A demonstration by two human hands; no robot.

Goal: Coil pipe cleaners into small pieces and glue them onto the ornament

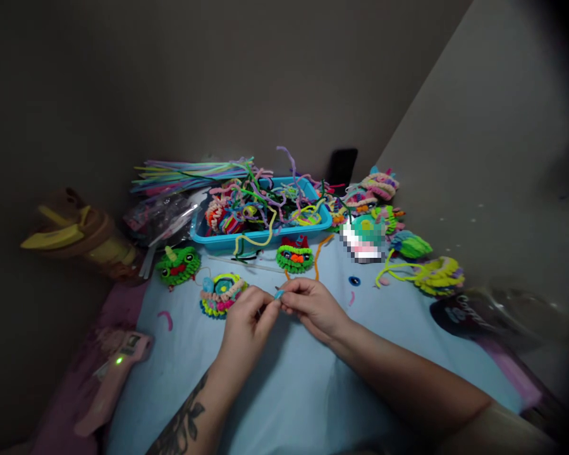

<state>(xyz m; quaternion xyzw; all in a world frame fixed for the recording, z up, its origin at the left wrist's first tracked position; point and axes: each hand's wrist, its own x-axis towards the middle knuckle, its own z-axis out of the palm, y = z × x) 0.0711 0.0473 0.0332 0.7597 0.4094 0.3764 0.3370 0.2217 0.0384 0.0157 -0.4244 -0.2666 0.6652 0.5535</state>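
Left hand (pixel 249 309) and right hand (pixel 315 306) both bare, I note. Left forearm (pixel 215 392) carries a dark tattoo (pixel 184 420), leaf shapes on a stem. Right forearm (pixel 408 370) bare; past the elbow (pixel 486 407), bare or covered, I can't tell.

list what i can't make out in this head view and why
All in the head view:
- Light blue piece: its full shape, small and partly covered by the left hand and right hand.
- Blue tray: its bottom, buried under tangled strands.
- Teal piece: its detail, lost to pixelation.
- Dark container: its smaller lettering, blurred.
- Left forearm: cut off by the bottom edge.
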